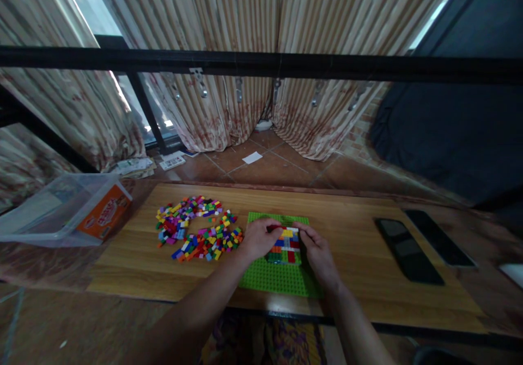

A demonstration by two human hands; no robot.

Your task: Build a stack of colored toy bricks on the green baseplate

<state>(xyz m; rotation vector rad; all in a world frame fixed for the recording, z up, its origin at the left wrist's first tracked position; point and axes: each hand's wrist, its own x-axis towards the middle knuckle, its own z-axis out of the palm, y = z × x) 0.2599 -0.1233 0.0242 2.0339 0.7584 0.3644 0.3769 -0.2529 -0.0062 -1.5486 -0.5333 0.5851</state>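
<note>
A light green studded baseplate (pixel 278 283) lies on the wooden table. Toy building bricks form a flat multicoloured block (pixel 288 243) on it, with red, white, blue, yellow, orange and green pieces. My left hand (pixel 261 239) curls at the block's upper left, its thumb and fingertips close together against the edge. At the upper right edge my right hand (pixel 316 248) has its fingers bent in the same way. Both hands grip the block from opposite sides. My fingers partly hide its edges, and any single brick in them is too small to make out.
Loose bricks (pixel 212 239) lie in a heap on the table (pixel 347 218), left of the baseplate. A clear plastic bin (pixel 53 234) with an orange label stands beyond the left end. Two dark phone-like slabs (pixel 408 250) lie at right. A black rail (pixel 253 64) crosses before curtains.
</note>
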